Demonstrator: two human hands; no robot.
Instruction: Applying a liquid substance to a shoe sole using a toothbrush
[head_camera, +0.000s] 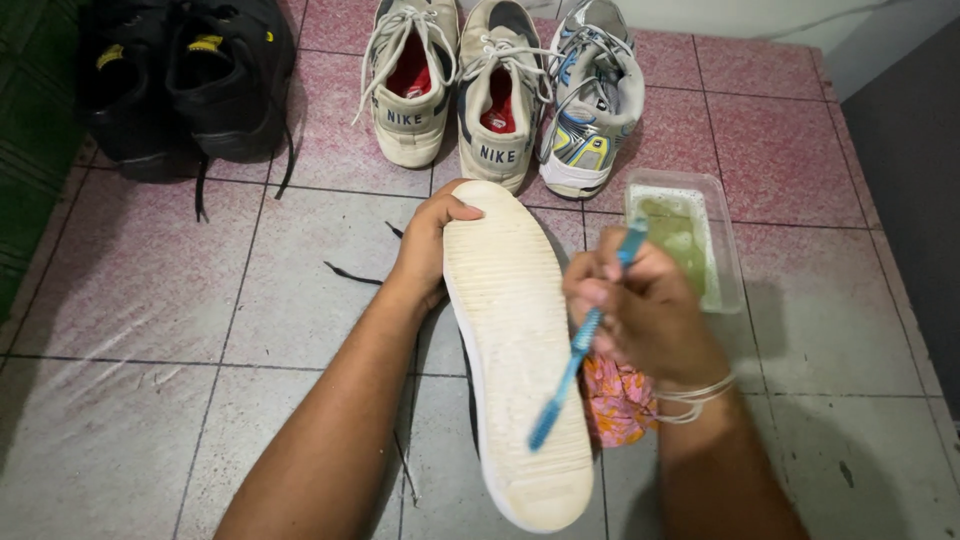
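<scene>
Left hand (425, 245) grips upturned shoe (515, 350); right hand (640, 305) holds blue toothbrush (580, 345) over its sole.

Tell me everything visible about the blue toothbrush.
The toothbrush is slim blue plastic, lying diagonally across the upturned shoe's pale ribbed sole. The right hand grips its upper part, one end poking out above the fingers; the long lower end slants down over the sole. Bristles cannot be made out.

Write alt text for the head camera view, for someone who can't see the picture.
A person's left hand holds a shoe sole-up over a tiled floor, while the right hand holds a blue toothbrush against the pale sole. A clear tub of greenish liquid sits to the right; beige sneakers, a grey-and-yellow sneaker and black shoes line the far side.
</scene>
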